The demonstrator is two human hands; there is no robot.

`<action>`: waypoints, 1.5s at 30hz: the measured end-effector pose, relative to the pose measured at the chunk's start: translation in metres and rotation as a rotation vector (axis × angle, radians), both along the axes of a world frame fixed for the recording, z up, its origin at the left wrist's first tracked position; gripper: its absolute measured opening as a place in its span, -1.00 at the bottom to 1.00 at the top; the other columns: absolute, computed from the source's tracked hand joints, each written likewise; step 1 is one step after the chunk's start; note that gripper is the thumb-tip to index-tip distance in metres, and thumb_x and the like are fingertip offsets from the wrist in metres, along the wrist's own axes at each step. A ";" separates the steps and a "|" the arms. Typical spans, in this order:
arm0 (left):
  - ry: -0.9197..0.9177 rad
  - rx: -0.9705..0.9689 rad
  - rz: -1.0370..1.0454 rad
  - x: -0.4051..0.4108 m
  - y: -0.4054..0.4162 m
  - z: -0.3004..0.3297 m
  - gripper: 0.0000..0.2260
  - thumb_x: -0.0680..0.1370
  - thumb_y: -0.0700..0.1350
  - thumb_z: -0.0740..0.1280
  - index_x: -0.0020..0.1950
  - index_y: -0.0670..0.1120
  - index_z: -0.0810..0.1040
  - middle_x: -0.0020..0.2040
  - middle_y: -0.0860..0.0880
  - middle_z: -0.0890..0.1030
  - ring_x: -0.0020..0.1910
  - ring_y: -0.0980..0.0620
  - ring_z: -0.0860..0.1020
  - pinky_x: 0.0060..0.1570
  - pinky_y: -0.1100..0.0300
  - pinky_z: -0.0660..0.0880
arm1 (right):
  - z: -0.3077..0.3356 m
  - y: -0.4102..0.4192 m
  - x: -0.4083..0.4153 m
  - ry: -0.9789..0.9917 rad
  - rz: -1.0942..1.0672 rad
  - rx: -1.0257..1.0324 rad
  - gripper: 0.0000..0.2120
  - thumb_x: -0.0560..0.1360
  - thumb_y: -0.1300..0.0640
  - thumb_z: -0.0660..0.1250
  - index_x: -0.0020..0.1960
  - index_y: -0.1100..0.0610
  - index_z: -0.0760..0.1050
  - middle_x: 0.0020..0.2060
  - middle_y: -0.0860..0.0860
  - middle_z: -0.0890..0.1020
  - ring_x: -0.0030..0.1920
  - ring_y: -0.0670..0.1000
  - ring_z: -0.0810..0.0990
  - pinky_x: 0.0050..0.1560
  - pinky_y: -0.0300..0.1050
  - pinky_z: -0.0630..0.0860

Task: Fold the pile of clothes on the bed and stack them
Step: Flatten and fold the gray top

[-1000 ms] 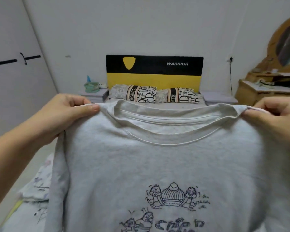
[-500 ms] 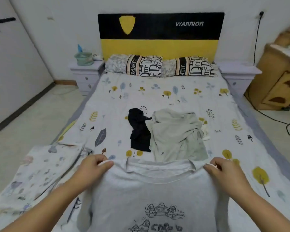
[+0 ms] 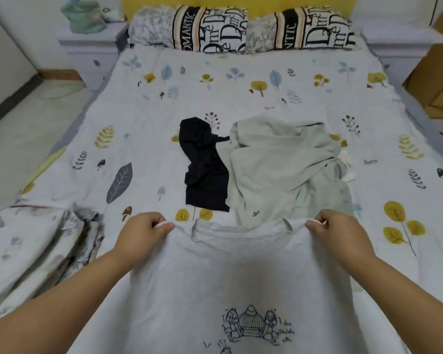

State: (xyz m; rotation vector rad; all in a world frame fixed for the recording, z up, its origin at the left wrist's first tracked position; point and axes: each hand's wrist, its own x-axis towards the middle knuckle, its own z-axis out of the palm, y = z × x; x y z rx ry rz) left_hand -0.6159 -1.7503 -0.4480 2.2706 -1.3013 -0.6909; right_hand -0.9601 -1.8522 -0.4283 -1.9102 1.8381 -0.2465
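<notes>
A grey T-shirt (image 3: 241,272) with a cartoon print lies front up, spread flat on the near part of the bed (image 3: 241,80). My left hand (image 3: 141,233) pinches its left shoulder and my right hand (image 3: 335,232) pinches its right shoulder, one on each side of the collar. Just beyond the collar lie a crumpled pale green garment (image 3: 284,169) and, touching its left side, a black garment (image 3: 205,164).
A folded floral-print cloth (image 3: 36,246) sits at the bed's near left. Two patterned pillows (image 3: 241,28) line the headboard. Nightstands flank the bed, the left one (image 3: 90,44) holding a green container (image 3: 86,15). A wooden cabinet (image 3: 440,72) stands at right.
The T-shirt was held up in front of my face; both hands have lowered it onto the bed, and my view has tilted down toward the sheet.
</notes>
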 end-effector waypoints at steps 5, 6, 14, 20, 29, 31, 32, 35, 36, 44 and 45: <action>-0.078 0.053 0.015 -0.002 -0.028 -0.064 -0.75 0.48 -0.03 0.37 -0.36 -0.10 0.51 -0.41 0.04 0.52 -0.36 0.09 0.45 -0.39 0.24 0.30 | -0.066 -0.023 0.011 0.110 0.030 -0.027 -0.79 0.51 0.03 0.31 -0.23 0.14 0.47 -0.28 0.11 0.58 -0.24 0.12 0.46 -0.30 -0.08 0.31; -0.077 0.075 0.015 -0.003 -0.032 -0.076 -0.76 0.48 -0.04 0.37 -0.36 -0.07 0.50 -0.40 0.04 0.52 -0.34 0.07 0.46 -0.38 0.23 0.31 | -0.078 -0.025 0.011 0.145 0.050 -0.016 -0.78 0.52 0.03 0.29 -0.22 0.14 0.45 -0.23 0.13 0.59 -0.22 0.13 0.47 -0.28 -0.08 0.32; -0.183 0.163 -0.106 -0.012 -0.043 -0.122 -0.77 0.52 0.07 0.30 -0.02 -0.07 0.45 -0.13 -0.01 0.56 -0.10 -0.06 0.52 -0.15 0.14 0.38 | -0.120 -0.017 0.002 0.510 0.164 -0.094 -0.69 0.57 -0.09 0.13 0.14 0.09 0.46 0.04 0.10 0.57 0.07 0.16 0.49 -0.01 -0.01 0.33; -0.151 0.165 -0.275 -0.021 -0.048 -0.119 -0.81 0.51 -0.04 0.35 0.02 -0.13 0.58 -0.07 -0.08 0.63 -0.02 -0.13 0.54 -0.05 0.12 0.42 | -0.105 -0.011 -0.035 0.281 0.043 0.299 -0.69 0.45 -0.06 0.37 0.11 0.09 0.53 -0.07 0.06 0.65 0.02 0.13 0.57 -0.01 -0.05 0.41; -0.287 0.023 -0.164 -0.039 -0.055 -0.134 -0.83 0.54 -0.03 0.30 -0.18 -0.09 0.46 -0.26 -0.08 0.56 -0.22 -0.15 0.49 -0.31 0.14 0.28 | -0.107 -0.024 -0.058 0.199 -0.160 0.023 -0.73 0.42 -0.03 0.41 -0.31 0.07 0.41 -0.24 0.18 0.62 -0.16 0.21 0.54 -0.28 -0.07 0.31; -0.290 0.073 -0.153 -0.044 -0.052 -0.139 -0.79 0.57 0.00 0.24 -0.01 -0.15 0.47 -0.12 -0.16 0.60 -0.15 -0.19 0.50 -0.21 0.10 0.35 | -0.119 -0.016 -0.056 0.205 -0.137 0.127 -0.71 0.47 -0.09 0.34 -0.02 0.14 0.52 -0.03 0.21 0.63 0.03 0.23 0.55 -0.10 -0.01 0.40; -0.288 0.069 -0.142 -0.046 -0.051 -0.139 -0.75 0.57 0.02 0.23 0.05 -0.16 0.46 -0.09 -0.17 0.60 -0.12 -0.21 0.52 -0.17 0.09 0.36 | -0.120 -0.013 -0.058 0.153 -0.180 0.176 -0.61 0.47 -0.12 0.33 0.11 0.17 0.51 0.04 0.21 0.61 0.09 0.24 0.53 -0.01 0.01 0.42; -0.326 0.113 -0.134 -0.040 -0.045 -0.131 -0.63 0.55 0.17 0.19 0.13 -0.12 0.43 -0.03 -0.15 0.60 -0.04 -0.22 0.54 -0.09 0.06 0.34 | -0.110 -0.008 -0.081 -0.069 -0.286 0.275 -0.58 0.40 -0.12 0.42 0.06 0.18 0.55 -0.10 0.11 0.63 -0.07 0.16 0.58 -0.08 -0.02 0.50; -0.339 0.152 -0.136 -0.032 -0.041 -0.126 -0.59 0.53 0.21 0.19 0.15 -0.10 0.43 0.00 -0.14 0.60 0.00 -0.21 0.54 -0.04 0.05 0.35 | -0.105 -0.005 -0.092 -0.118 -0.269 0.338 -0.66 0.38 -0.07 0.46 -0.02 0.18 0.58 -0.24 0.09 0.63 -0.25 0.10 0.57 -0.24 -0.08 0.48; 0.113 0.672 -0.088 0.057 0.010 -0.096 -0.81 0.37 -0.05 0.52 -0.14 -0.12 0.63 -0.11 -0.10 0.67 -0.17 0.01 0.58 -0.16 0.19 0.44 | -0.089 0.014 -0.130 -0.684 -0.360 0.583 -0.76 0.33 0.20 0.39 -0.04 0.28 0.61 -0.23 0.17 0.69 -0.30 0.09 0.63 -0.36 -0.21 0.50; 0.177 0.630 -0.045 0.061 0.015 -0.094 -0.90 0.40 -0.14 0.50 -0.18 -0.13 0.64 -0.20 -0.13 0.68 -0.26 0.00 0.59 -0.23 0.19 0.47 | -0.087 0.015 -0.128 -0.739 -0.390 0.577 -0.75 0.32 0.19 0.39 -0.03 0.25 0.60 -0.22 0.16 0.70 -0.29 0.08 0.65 -0.38 -0.23 0.52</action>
